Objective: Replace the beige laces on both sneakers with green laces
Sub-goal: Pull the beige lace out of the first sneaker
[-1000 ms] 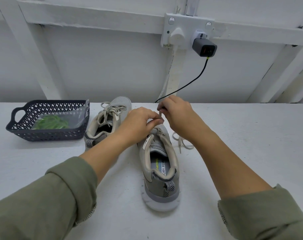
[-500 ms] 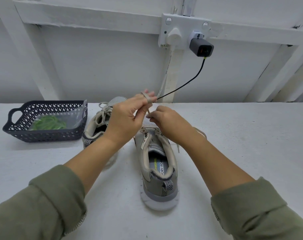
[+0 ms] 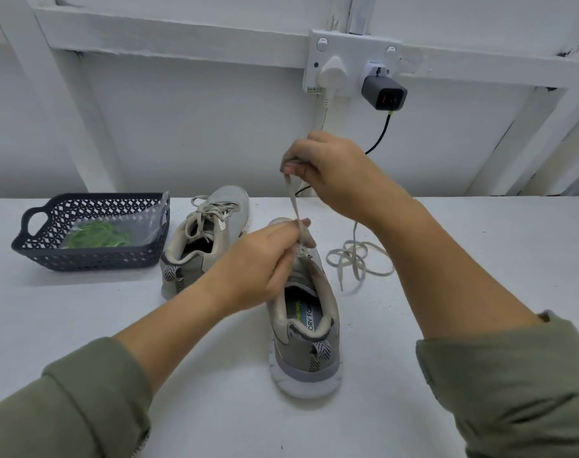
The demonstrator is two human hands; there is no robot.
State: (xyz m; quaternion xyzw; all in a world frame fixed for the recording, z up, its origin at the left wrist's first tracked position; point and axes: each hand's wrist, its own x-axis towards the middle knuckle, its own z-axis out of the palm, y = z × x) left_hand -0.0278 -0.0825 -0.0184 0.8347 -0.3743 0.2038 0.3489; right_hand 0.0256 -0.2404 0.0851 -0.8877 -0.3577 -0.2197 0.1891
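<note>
A white tabletop (image 3: pixel 83 325) carries a dark latticed plastic basket (image 3: pixel 93 259) at left, a grey-and-beige mesh sneaker (image 3: pixel 225 209) just beside it and a matching sneaker (image 3: pixel 308 355) nearer. Coiled beige flat lace (image 3: pixel 357 259) lies right of that.

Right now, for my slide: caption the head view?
Right hand holds the beige lace taut above the near sneaker; left hand pinches it lower.

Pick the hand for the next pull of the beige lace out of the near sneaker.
Probably left: the left hand grips the lace low by the sneaker; the right hand pinches it high above.
</note>
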